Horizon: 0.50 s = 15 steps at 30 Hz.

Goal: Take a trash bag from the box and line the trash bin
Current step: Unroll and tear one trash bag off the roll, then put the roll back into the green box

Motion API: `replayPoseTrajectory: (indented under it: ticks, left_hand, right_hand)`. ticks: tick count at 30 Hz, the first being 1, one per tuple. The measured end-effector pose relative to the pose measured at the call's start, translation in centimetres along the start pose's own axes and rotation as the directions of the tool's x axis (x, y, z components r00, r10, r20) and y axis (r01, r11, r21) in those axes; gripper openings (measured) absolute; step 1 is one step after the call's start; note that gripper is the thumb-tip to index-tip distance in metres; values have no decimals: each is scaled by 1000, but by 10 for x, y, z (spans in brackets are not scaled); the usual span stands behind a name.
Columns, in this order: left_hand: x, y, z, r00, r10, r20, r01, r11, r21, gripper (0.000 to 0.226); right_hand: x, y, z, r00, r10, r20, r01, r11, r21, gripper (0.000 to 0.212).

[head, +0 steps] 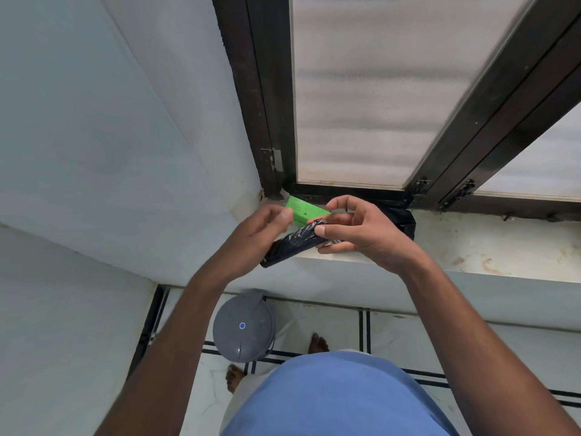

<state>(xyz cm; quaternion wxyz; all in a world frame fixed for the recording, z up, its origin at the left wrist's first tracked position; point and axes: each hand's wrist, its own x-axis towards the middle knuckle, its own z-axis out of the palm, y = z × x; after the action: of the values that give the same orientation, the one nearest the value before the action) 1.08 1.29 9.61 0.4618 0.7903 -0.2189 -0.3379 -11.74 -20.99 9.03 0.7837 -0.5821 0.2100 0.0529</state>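
A green box (303, 210) lies on the window sill (471, 243) in the corner by the window frame. In front of it both hands hold a black trash bag roll (292, 243). My right hand (355, 229) pinches the roll's upper end between fingers and thumb. My left hand (261, 231) grips its lower part from the left, with the thumb near the box. The grey trash bin (242, 327), lid closed, stands on the floor below, against the wall under the sill.
More black plastic (405, 221) lies on the sill behind my right hand. A dark window frame (267, 121) with frosted panes rises above the sill. White walls close in on the left. My bare feet stand on the tiled floor (408, 341) beside the bin.
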Motion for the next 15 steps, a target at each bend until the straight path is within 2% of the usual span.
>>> replayPoseTrajectory:
  ticks: [2, 4, 7, 9, 11, 13, 15]
  left_hand:
    - [2, 6, 7, 986, -30, 163, 14, 995, 100, 44]
    - [0, 4, 12, 967, -25, 255, 8, 998, 70, 48]
    - [-7, -9, 13, 979, -56, 195, 60, 998, -18, 57]
    - [-15, -20, 10, 986, -116, 119, 122, 992, -42, 63]
    - [-28, -34, 7, 980, -183, 76, 190, 975, -110, 67]
    - [-42, -44, 2, 973, -224, 58, 231, 957, -178, 69]
    - [-53, -52, -1, 968, -248, 37, 250, 944, -215, 73]
  right_hand:
    - [1, -4, -1, 1000, -3, 26, 4, 999, -36, 46]
    - [2, -5, -3, 1000, -12, 22, 13, 998, -69, 42]
    - [9, 1, -6, 999, -8, -54, 2, 995, -103, 38]
    - [23, 12, -8, 986, -19, -165, -20, 972, -234, 37]
    - [46, 28, -7, 960, -125, -249, -25, 851, -524, 40]
    - [72, 39, -1, 948, -244, -206, 7, 661, -750, 49]
    - [98, 46, 10, 944, -306, -122, 54, 509, -859, 64]
